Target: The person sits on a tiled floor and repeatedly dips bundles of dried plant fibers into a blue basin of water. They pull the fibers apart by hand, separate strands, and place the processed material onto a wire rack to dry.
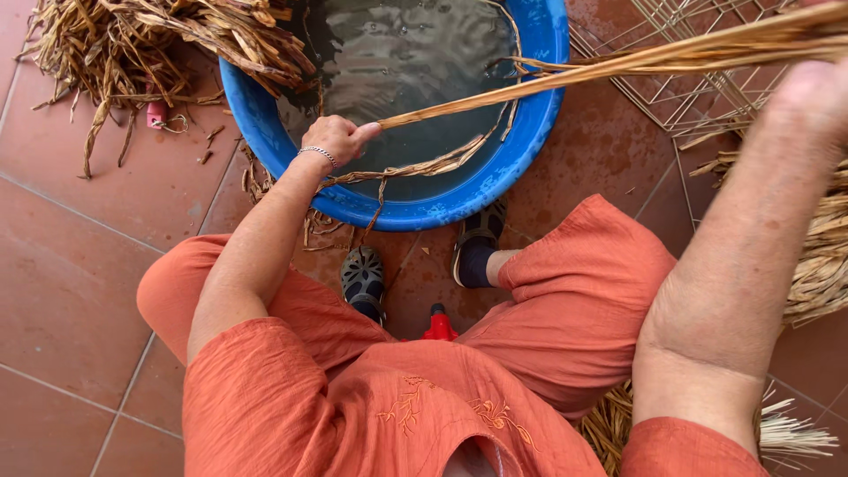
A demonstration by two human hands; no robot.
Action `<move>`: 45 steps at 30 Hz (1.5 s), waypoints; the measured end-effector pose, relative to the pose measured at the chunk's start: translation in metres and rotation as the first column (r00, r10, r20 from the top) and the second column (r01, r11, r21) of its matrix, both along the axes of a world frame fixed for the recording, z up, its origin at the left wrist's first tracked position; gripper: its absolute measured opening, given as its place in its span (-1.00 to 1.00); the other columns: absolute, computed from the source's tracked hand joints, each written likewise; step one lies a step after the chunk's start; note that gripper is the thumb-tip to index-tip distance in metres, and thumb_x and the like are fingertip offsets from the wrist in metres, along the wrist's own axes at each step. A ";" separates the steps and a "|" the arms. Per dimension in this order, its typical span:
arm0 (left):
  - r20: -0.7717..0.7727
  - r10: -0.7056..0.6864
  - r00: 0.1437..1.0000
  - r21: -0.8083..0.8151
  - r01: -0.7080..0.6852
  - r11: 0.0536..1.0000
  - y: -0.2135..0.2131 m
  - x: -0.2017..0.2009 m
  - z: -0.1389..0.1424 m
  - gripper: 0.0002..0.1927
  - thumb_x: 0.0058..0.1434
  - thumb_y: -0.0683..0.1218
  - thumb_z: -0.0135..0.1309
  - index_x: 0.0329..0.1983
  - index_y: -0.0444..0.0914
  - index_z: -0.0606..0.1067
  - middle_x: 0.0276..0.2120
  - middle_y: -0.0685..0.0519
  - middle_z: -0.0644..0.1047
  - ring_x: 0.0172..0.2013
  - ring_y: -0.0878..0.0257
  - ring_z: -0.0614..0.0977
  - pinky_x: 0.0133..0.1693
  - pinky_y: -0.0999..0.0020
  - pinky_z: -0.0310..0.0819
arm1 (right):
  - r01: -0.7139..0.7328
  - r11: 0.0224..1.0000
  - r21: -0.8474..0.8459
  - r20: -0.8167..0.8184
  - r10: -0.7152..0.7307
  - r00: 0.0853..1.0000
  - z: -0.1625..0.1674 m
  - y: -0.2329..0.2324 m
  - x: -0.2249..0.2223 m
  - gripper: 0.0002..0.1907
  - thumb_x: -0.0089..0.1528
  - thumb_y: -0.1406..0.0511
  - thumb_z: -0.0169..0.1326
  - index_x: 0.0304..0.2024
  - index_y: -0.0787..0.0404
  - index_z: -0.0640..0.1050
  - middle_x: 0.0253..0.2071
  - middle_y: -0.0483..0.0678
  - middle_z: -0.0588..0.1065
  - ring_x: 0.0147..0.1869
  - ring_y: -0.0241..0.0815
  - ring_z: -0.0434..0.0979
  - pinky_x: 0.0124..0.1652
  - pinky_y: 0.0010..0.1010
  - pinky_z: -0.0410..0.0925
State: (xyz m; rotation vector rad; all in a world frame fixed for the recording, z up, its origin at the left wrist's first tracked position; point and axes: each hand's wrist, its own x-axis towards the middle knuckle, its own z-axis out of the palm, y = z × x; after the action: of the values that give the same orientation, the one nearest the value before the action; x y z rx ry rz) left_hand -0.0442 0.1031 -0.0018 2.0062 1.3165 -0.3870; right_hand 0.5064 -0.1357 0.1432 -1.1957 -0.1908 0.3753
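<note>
My left hand (336,138), a bracelet on its wrist, pinches the thin end of a long bundle of tan dried leaf strips (618,64) over a blue tub (495,172) of dark water. The bundle slants up to the right, where my right hand (817,84) grips its thicker end at the frame's edge; only the back of that hand shows. More wet strips (424,166) hang over the tub's near rim. I sit in orange clothes with my feet in dark clogs just in front of the tub.
A heap of dried leaves (150,44) lies at the tub's upper left on red floor tiles. A wire frame (698,97) sits at the upper right, straw bundles (826,256) at the right. A small red object (439,325) lies between my knees.
</note>
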 end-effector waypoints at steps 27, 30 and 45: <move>0.557 -0.079 0.827 -0.022 0.110 0.994 -0.068 0.130 -0.023 -0.80 0.26 -0.06 0.05 -0.20 -0.11 0.68 -0.40 0.00 0.66 -0.33 0.10 0.70 -0.19 0.20 0.57 | -0.457 0.804 -0.380 0.260 0.567 0.782 -0.024 0.111 -0.180 -0.86 0.47 0.29 0.04 -0.04 0.18 0.59 -0.19 -0.13 0.67 -0.09 -0.36 0.68 -0.20 -0.54 0.41; 0.730 0.203 0.653 -0.316 0.059 0.947 -0.046 0.131 0.016 -0.77 0.35 -0.08 -0.04 -0.06 -0.16 0.60 -0.53 0.15 0.52 -0.48 0.34 0.55 -0.38 0.36 0.48 | -0.476 0.826 -0.301 0.243 0.549 0.800 -0.011 0.118 -0.191 -0.84 0.50 0.25 0.02 -0.10 0.20 0.51 -0.32 -0.14 0.61 -0.22 -0.34 0.71 -0.19 -0.53 0.52; 0.890 0.271 0.368 -0.273 -0.047 0.961 -0.016 0.140 0.157 -0.72 0.46 0.00 -0.07 -0.30 -0.25 0.49 -0.63 0.17 0.44 -0.67 0.42 0.43 -0.63 0.47 0.28 | -0.561 0.801 -0.208 0.156 0.594 0.789 0.049 0.155 -0.286 -0.88 0.32 0.28 0.20 -0.24 0.21 0.64 -0.36 -0.22 0.57 -0.36 -0.49 0.47 -0.34 -0.60 0.39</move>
State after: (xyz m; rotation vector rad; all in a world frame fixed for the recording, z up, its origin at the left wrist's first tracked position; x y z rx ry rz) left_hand 0.0957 0.0873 0.1547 1.4336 0.6425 0.6531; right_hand 0.2201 0.0193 0.1926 -1.3132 -0.7448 0.8140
